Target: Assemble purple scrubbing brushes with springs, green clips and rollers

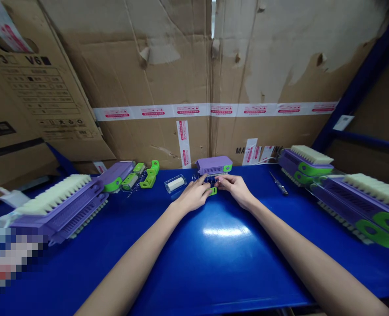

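My left hand (193, 193) is over the blue table, fingers bent and closed around the edge of a small green plastic clip-like piece (213, 191). Just to the right, my right hand (235, 188) has its thumb and fingertips pinched together close to that piece; whatever is in the pinch is too small to make out. Directly behind both hands stands a purple brush (215, 165) with pale bristles underneath and a green end. Dark thin bits, perhaps springs, lie partly hidden by the fingers.
Left of my hands are a clear box with a white block (175, 184), loose green parts (148, 177) and stacked purple brushes (62, 210). On the right, a screwdriver-like tool (279, 183) lies near more brushes (362, 206). Cardboard (155, 79) walls the back.
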Action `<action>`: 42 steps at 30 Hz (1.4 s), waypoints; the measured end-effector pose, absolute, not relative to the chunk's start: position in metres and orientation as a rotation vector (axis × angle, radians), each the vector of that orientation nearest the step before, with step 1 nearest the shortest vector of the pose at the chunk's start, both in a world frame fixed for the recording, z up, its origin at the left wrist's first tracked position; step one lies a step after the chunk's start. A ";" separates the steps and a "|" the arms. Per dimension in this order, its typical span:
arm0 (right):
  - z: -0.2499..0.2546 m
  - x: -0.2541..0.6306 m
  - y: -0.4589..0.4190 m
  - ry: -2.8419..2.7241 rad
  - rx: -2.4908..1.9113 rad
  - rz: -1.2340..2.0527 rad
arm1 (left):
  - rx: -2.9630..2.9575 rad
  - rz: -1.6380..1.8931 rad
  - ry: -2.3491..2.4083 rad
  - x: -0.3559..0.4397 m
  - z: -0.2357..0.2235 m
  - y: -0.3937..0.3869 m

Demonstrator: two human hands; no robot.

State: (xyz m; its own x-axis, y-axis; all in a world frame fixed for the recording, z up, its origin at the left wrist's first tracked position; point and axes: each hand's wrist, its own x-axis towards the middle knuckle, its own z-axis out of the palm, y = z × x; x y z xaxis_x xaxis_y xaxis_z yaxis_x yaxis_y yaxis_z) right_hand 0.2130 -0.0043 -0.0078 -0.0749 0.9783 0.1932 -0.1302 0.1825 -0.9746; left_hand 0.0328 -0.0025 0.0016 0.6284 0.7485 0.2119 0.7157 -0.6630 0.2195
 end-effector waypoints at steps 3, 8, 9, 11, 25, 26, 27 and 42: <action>-0.007 0.213 -0.006 -1.240 -0.942 1.178 | 2.651 0.473 1.247 0.033 -0.002 0.001; -0.007 0.221 -0.003 -1.140 -0.970 1.118 | 2.526 0.667 1.196 0.028 -0.007 0.005; -0.007 0.222 -0.002 -1.111 -0.973 1.102 | 2.513 0.721 1.175 0.026 -0.007 0.005; -0.007 0.225 -0.001 -1.051 -0.969 1.081 | 2.486 0.806 1.137 0.022 -0.007 0.003; 0.003 0.218 -0.010 -0.894 -0.861 1.349 | 2.371 1.151 1.106 0.025 -0.008 -0.003; 0.004 0.217 -0.012 -0.904 -0.871 1.380 | 2.403 1.163 1.086 0.025 -0.010 -0.004; 0.004 0.215 -0.013 -0.927 -0.882 1.402 | 2.451 1.165 1.064 0.025 -0.011 -0.004; 0.002 0.207 -0.018 -0.999 -1.010 1.405 | 2.579 1.068 1.115 0.023 -0.010 -0.009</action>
